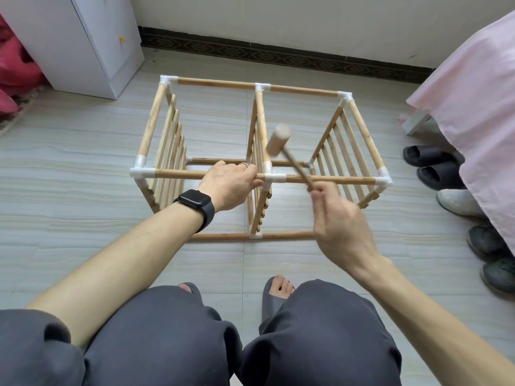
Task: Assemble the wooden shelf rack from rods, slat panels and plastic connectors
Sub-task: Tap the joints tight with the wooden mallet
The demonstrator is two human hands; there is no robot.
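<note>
The wooden shelf rack [217, 83] lies on its side on the tiled floor, its rods joined by white plastic connectors, with three slat panels standing upright inside. My left hand [232, 183] grips the near top rod [178, 174] just left of the middle connector [274, 178]. My right hand [338, 218] holds the thin handle of a small wooden mallet [278, 141]. The mallet's head hovers raised above the middle connector, clear of the frame.
A white cabinet [83, 43] stands at the back left beside red cloth [16, 65]. A pink bedcover [473, 107] hangs at the right with several shoes [434, 165] beneath it. My knees and slippered feet [278, 291] fill the foreground.
</note>
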